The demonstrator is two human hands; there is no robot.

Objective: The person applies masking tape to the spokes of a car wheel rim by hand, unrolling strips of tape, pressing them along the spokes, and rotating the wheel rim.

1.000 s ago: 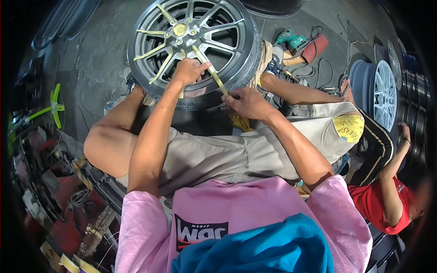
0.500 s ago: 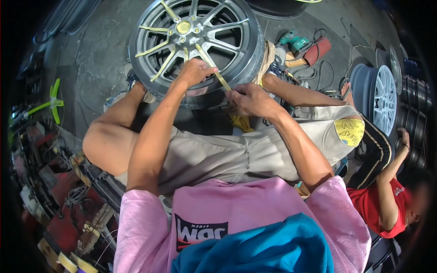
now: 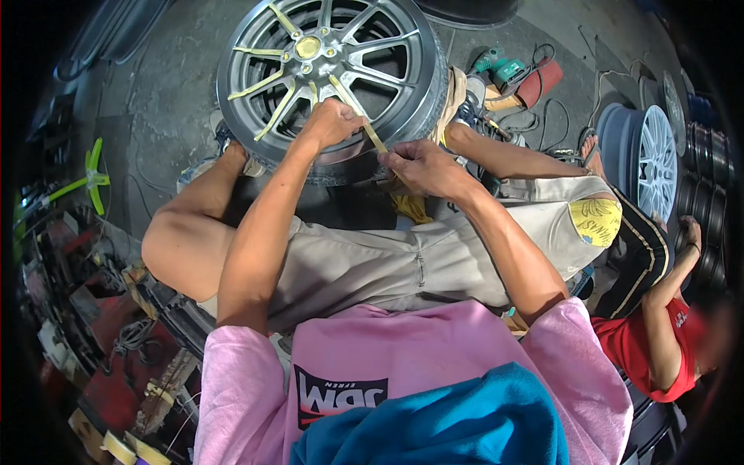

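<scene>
Centrally at the top, a multi-spoke wheel (image 3: 425,68) lies face up between the person's legs, its tire toward the floor (image 3: 174,66). Strips of yellowish masking tape (image 3: 258,85) run along several spokes on the left half of the face; a further piece covers the hub centre (image 3: 308,47). One long tape strip (image 3: 375,139) follows a spoke nearest the hands and extends outward over the rim. The right hand (image 3: 425,166) grasps its outer end, pinched between thumb and fingers, just beside the near edge of the wheel. The left hand (image 3: 329,125), fingers curled, is over the near part of the face, its fingertips touching the same strip; whether they pinch or merely press it cannot be told. A yellow cloth (image 3: 411,208) lies below the right hand, near the wheel.

To the right on the floor are a green power tool (image 3: 508,70) with a dark cord and, touching it, a red rolled piece (image 3: 540,84). Farther right, a pale wheel (image 3: 656,164) stands on edge beside a stack of dark rims (image 3: 704,167). A co-worker in a red shirt (image 3: 653,347) sits at the right margin, one hand (image 3: 690,231) raised near the pale wheel. A bright green, spoked object (image 3: 94,179) appears at left.
</scene>
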